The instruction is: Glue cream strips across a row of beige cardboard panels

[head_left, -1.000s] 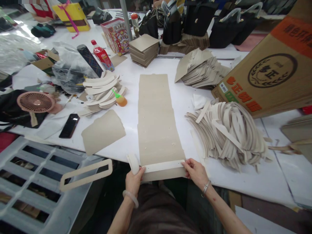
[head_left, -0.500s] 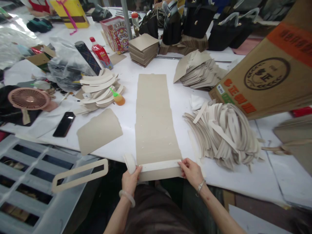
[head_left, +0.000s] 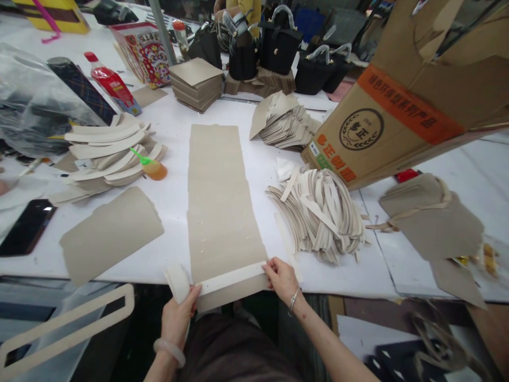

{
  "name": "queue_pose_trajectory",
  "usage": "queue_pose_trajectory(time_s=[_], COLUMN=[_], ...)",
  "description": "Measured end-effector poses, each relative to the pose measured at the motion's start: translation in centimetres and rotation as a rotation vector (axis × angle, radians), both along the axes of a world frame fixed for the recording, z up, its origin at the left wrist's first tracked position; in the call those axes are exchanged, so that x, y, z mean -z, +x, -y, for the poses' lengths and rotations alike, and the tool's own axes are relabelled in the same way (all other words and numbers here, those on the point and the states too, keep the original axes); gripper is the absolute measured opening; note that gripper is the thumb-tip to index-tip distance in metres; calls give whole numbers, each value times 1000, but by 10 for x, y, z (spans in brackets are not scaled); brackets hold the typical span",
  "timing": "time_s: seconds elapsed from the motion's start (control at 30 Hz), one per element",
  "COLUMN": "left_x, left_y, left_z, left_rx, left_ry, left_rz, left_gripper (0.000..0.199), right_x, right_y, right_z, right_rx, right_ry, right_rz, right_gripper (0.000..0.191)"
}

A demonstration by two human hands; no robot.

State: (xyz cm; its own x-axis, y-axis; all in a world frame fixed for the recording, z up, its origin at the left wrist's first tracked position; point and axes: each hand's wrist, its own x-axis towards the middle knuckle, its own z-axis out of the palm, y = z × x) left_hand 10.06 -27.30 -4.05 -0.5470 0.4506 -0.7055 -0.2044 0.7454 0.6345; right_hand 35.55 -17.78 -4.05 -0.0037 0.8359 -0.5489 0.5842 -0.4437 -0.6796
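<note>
A long row of overlapping beige boards (head_left: 218,196) runs up the white table from its front edge. Across the nearest board lies a white strip (head_left: 234,276), pinched at its right end by my right hand (head_left: 281,278). My left hand (head_left: 180,314) is closed on the strip's left end and also holds a bundle of curved white strips (head_left: 177,284) that sticks up beside the board. The thumbs rest on top; fingers beneath are partly hidden.
A heap of pale strips (head_left: 318,212) lies to the right, below a large cardboard box (head_left: 361,127). Curved pieces (head_left: 107,154), a glue bottle (head_left: 153,167), a loose board (head_left: 113,233) and a phone (head_left: 27,227) lie left. Stacked boards (head_left: 196,82) and black bags (head_left: 278,48) stand behind.
The view has turned to the right, so the table's things appear further left. Both hands still hold the strip at its ends, and it now looks more slanted.
</note>
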Motion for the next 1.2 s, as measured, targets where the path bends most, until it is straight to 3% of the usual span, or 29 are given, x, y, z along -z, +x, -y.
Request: queue_pose_trajectory(time_s=[0.97,1.2], left_x=[-5,-13], left_y=[-1,2], left_z=[-5,-10], left_rx=[35,10], left_ry=[-4,-27], left_rz=[24,45], left_gripper=[53,51], right_x=[4,3], right_y=[2,1], right_z=[-1,-1], right_rx=[-12,-27], right_ry=[-16,24], right_rz=[8,28], right_gripper=[21,22])
